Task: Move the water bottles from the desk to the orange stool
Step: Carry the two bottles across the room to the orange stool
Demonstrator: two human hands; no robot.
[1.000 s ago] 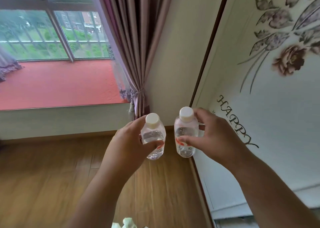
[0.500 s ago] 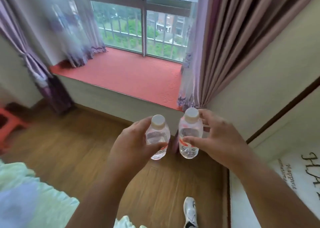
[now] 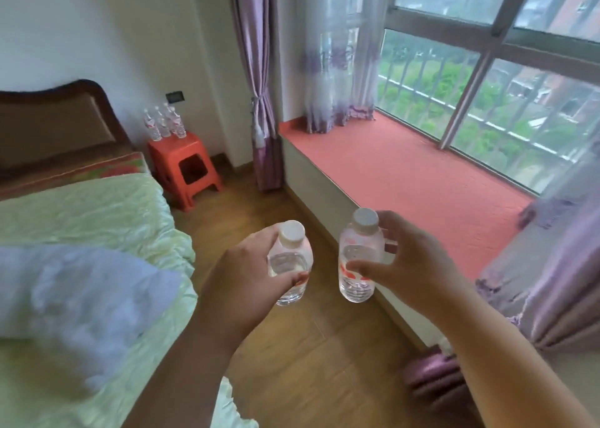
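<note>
Right now my left hand point(image 3: 246, 284) is wrapped around a small clear plastic water bottle with a white cap point(image 3: 290, 263), thumb across its front and fingers curled behind it, so the grip is closed on the bottle's body. My right hand point(image 3: 412, 271) holds a second clear plastic bottle with a white cap and a red-printed label point(image 3: 358, 258) the same way, thumb lying over the label and fingers behind the neck and shoulder. Both bottles stand roughly upright in the air above the wooden plank floor point(image 3: 311, 362), near each other but apart.

Well ahead and to the left, an orange plastic stool point(image 3: 183, 164) stands in the corner between the dark wooden headboard point(image 3: 55, 119) and the tied-back lilac curtain point(image 3: 259, 102). A cluster of clear water bottles with red labels point(image 3: 164, 124) already stands on its top; they are too small to count surely. To my left lies the bed with a pale green quilt point(image 3: 81, 213) and a bluish-white pillow point(image 3: 74, 284). To my right runs the window seat with a coral-red top point(image 3: 406, 180), under the large barred window point(image 3: 487, 86).
</note>
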